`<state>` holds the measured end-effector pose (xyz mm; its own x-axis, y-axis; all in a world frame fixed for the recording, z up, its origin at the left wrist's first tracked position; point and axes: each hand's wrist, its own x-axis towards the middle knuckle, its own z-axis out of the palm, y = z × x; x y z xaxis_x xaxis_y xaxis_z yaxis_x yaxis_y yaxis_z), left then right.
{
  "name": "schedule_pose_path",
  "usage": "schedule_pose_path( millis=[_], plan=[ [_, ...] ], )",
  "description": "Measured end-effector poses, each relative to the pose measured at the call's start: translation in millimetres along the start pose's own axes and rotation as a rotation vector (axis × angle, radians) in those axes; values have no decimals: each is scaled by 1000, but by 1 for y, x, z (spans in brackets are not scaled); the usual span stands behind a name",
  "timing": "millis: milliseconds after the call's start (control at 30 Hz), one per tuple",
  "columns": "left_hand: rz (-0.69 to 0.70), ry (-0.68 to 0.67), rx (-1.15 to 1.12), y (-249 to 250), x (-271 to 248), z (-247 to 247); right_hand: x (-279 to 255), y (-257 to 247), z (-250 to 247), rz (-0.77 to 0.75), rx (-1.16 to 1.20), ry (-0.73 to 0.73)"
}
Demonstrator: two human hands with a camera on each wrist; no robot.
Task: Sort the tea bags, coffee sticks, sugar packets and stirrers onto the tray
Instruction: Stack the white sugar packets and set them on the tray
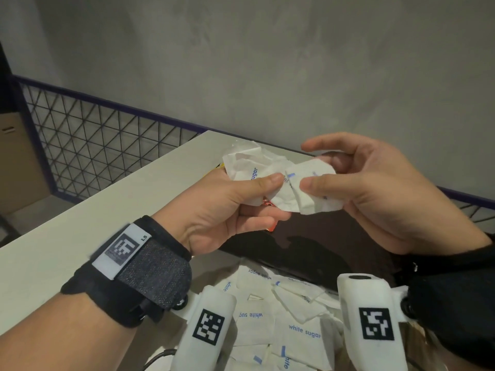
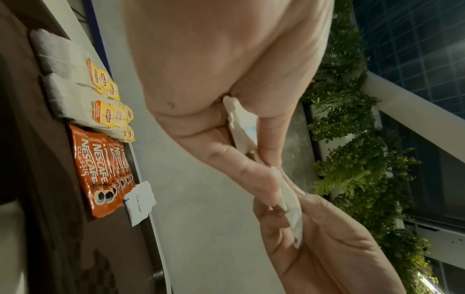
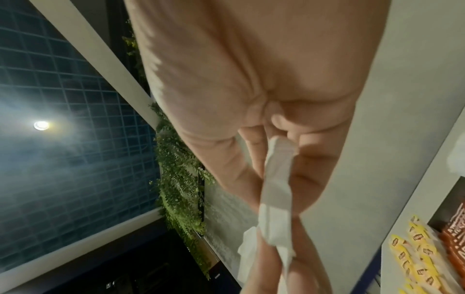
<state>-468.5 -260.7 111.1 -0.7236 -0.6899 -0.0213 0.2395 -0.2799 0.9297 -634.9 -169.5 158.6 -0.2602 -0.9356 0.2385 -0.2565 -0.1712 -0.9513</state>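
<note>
Both my hands hold a bunch of white sugar packets point(image 1: 257, 170) in the air above the dark brown tray point(image 1: 321, 250). My left hand point(image 1: 276, 196) pinches the left side of the bunch between thumb and fingers. My right hand point(image 1: 316, 178) pinches its right side, thumb on top. More sugar packets point(image 1: 289, 319) lie heaped near me. In the left wrist view the tray point(image 2: 37, 179) carries tea bags point(image 2: 75, 85) with yellow tags, a row of orange coffee sticks point(image 2: 100, 169) and one sugar packet point(image 2: 141, 201). The right wrist view shows the held packets point(image 3: 276, 189) edge-on.
The tray sits on a white table point(image 1: 80, 223) whose far edge meets a black wire mesh fence point(image 1: 93, 145) and a grey wall. A cardboard box point(image 1: 16, 162) stands on the floor at the left. Bare table top lies left of the tray.
</note>
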Motion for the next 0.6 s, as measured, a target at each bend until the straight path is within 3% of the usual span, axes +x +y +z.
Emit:
schedule_pose_path(
  millis=[200, 433, 600],
  plan=[
    [-99, 138, -103, 4, 5, -1, 1, 0, 2, -215, -220, 146],
    [-25, 102, -134, 2, 4, -4, -5, -3, 11, -241, -371, -58],
    [-3, 129, -84, 0, 5, -7, -6, -4, 4, -124, -201, -182]
  ],
)
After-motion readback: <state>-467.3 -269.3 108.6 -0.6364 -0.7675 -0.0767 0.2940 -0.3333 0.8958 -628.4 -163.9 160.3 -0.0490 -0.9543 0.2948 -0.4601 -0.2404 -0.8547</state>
